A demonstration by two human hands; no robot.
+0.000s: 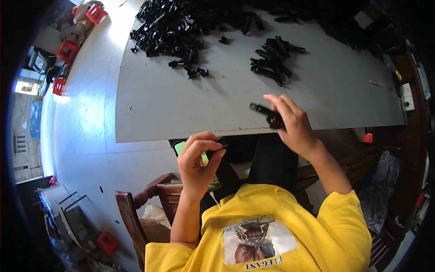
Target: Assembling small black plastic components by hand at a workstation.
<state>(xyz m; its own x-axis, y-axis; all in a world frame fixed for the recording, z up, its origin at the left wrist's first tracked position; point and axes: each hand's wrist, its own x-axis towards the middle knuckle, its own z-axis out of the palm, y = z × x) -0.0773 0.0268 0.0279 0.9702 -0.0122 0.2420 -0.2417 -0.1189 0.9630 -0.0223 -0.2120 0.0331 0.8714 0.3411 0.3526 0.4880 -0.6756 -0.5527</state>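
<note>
My left hand is just off the table's near edge, thumb and fingertips pinched on a small black plastic piece, mostly covered by the fingers. Over the tabletop near that edge, my right hand grips a long black plastic part between thumb and fingers. A wider dark portion of it sits by the palm, and its narrow end points left. Beyond the right hand lies a small heap of long black plastic parts. Farther left spreads a large pile of small black plastic pieces.
The grey table ends right in front of my lap. A wooden chair stands at lower left, and red stools line the far left floor. More dark parts lie at the far right; a white wall socket is at the right.
</note>
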